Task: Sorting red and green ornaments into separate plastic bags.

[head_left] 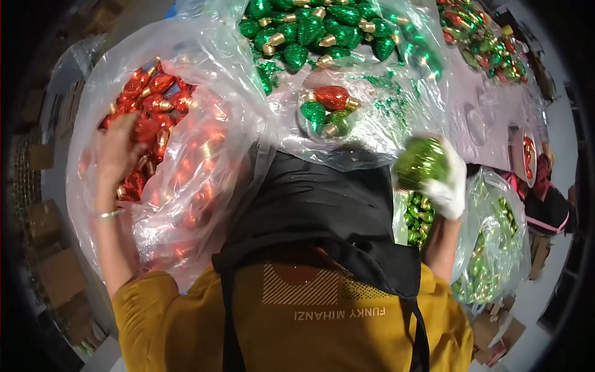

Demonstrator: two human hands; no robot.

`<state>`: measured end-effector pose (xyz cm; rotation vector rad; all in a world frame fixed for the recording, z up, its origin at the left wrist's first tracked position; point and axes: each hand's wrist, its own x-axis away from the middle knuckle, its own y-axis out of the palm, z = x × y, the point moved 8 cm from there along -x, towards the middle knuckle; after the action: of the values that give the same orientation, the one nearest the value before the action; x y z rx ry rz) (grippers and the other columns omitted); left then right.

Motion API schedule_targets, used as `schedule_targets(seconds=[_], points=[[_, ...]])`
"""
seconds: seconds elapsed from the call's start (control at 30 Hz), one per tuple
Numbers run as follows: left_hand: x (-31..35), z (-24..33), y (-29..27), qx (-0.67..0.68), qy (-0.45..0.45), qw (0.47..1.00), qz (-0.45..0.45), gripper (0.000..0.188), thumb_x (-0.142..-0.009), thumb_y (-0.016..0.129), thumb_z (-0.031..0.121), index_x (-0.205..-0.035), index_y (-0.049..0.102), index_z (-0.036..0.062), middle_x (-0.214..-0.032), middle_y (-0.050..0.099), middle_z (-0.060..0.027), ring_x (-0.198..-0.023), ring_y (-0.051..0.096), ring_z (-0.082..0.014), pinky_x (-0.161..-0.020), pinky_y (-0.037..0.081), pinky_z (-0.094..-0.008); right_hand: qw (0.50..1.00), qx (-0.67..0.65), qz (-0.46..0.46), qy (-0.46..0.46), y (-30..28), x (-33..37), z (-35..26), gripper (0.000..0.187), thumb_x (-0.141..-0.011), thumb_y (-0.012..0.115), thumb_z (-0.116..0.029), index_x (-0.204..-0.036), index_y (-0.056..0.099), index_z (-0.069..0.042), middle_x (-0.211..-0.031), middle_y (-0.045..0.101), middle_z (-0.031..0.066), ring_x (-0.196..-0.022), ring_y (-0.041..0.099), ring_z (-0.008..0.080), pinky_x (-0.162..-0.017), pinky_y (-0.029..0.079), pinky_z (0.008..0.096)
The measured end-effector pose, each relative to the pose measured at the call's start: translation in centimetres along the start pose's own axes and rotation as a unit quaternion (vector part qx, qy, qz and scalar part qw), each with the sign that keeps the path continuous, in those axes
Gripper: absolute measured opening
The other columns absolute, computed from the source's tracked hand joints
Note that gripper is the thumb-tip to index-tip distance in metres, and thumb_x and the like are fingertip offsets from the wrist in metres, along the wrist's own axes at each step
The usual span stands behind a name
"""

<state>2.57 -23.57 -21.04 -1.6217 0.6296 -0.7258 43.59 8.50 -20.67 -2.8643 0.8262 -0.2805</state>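
Observation:
My left hand (119,146), bare and blurred by motion, reaches into a clear plastic bag (93,99) of glittery red bulb-shaped ornaments (159,82). Its fingers are at a smeared red ornament (147,128); whether they grip it does not show. Wearing a white glove, my right hand (451,183) is closed on a shiny light green bulb ornament (423,162), also blurred. Between the hands, on clear plastic sheeting (297,139), lie a red bulb ornament (333,97) with a gold base, a dark green one (313,113) and a light green one (338,126).
Many dark green bulb ornaments (310,30) are heaped at the far middle, with loose green glitter (396,105) nearby. Mixed red and green ornaments (489,53) pile up far right. Bags of light green ornaments (480,260) stand at the right. Cardboard boxes (62,276) sit at the left.

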Motion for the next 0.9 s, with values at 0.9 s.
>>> schedule_targets(seconds=[0.9], points=[[-5.8,38.4,-3.0,0.024,0.507,0.839,-0.194,0.037,-0.073,0.07,0.029,-0.096,0.065,0.0009,-0.077,0.065,-0.0184,-0.075,0.063,-0.0328,-0.071,0.05,-0.0414,0.971,0.102,-0.218,0.007,2.2,-5.0,0.5,0.057,-0.074,0.074,-0.019,-0.122,0.049,0.001,-0.113,0.056,0.0094,-0.101,0.055,0.0141,-0.091,0.044,0.0316]])
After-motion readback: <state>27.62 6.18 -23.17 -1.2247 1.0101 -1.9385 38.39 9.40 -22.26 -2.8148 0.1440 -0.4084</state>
